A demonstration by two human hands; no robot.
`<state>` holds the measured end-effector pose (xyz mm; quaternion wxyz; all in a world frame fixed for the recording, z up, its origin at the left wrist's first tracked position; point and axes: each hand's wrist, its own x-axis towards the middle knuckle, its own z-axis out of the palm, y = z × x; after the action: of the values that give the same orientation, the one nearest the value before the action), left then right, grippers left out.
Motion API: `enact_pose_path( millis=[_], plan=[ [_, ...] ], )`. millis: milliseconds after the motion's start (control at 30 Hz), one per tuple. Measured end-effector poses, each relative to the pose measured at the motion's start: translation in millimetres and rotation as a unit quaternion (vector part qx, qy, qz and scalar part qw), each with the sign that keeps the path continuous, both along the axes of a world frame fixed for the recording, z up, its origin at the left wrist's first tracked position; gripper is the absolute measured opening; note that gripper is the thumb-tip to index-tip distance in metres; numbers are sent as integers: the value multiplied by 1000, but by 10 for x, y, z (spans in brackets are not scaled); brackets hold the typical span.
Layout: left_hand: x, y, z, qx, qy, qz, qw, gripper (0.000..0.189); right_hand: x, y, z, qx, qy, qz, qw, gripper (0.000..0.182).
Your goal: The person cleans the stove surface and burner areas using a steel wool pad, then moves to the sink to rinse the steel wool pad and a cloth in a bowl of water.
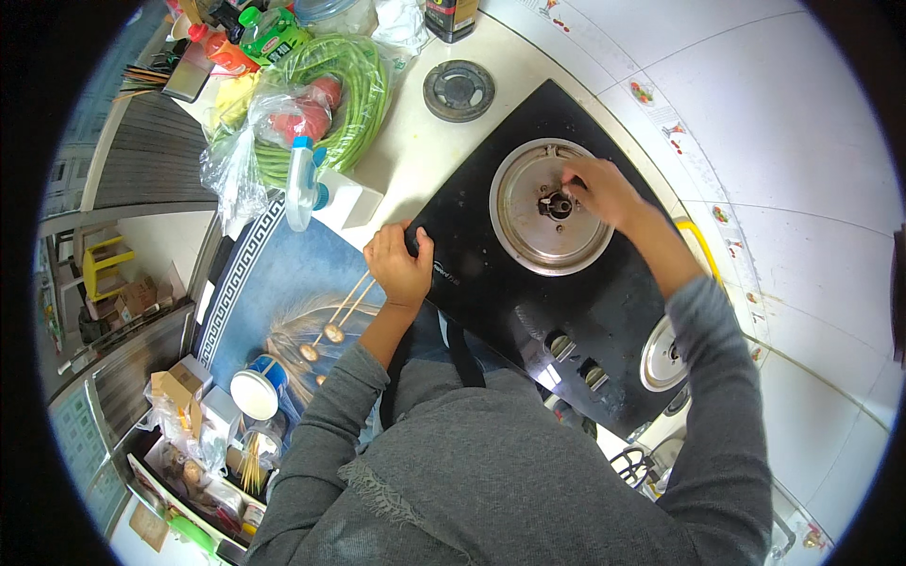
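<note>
A black glass gas cooktop (pixel 481 311) lies before me, with a round metal burner pan (pixel 524 226) set in it. My right hand (pixel 598 191) is over the upper right part of this pan, beside the burner's central nozzle (pixel 555 206); its fingers are curled, and whether they hold something small is hidden. At the cooktop's left corner, my left hand (pixel 400 262) rests with its fingers curled on the edge. Two control knobs (pixel 560 347) sit near the front. A second burner pan (pixel 662 357) is partly covered by my right sleeve. A dark round burner part (pixel 459 90) lies on the counter.
On the counter (pixel 417 156) are green beans in a plastic bag (pixel 361 106), a spray bottle (pixel 303 187), a white box (pixel 350 201) and drink bottles (pixel 272 35). A yellow gas hose (pixel 701 247) runs behind the cooktop by the tiled wall. Boxes and a white-lidded tub (pixel 255 395) stand lower left.
</note>
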<state>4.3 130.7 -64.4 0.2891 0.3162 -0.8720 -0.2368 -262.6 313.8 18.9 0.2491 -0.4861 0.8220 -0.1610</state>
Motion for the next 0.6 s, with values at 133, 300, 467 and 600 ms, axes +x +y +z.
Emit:
enact_pose_path(
  millis=[133,300,467,600],
  plan=[
    [12,12,-1,-3,-2,9,1000,18,814,186,170,-83,-42,-236,967,25],
    [-1,5,10,5,2,3,1000,17,1361,219,-203,-140,196,-207,948,23],
    [-11,-12,20,3,3,-9,1000,17,1530,214,-188,-82,267,-197,940,29],
    [-7,-21,-32,-5,17,-10,1000,16,1678,300,73,-4,325,-200,924,37]
  ],
)
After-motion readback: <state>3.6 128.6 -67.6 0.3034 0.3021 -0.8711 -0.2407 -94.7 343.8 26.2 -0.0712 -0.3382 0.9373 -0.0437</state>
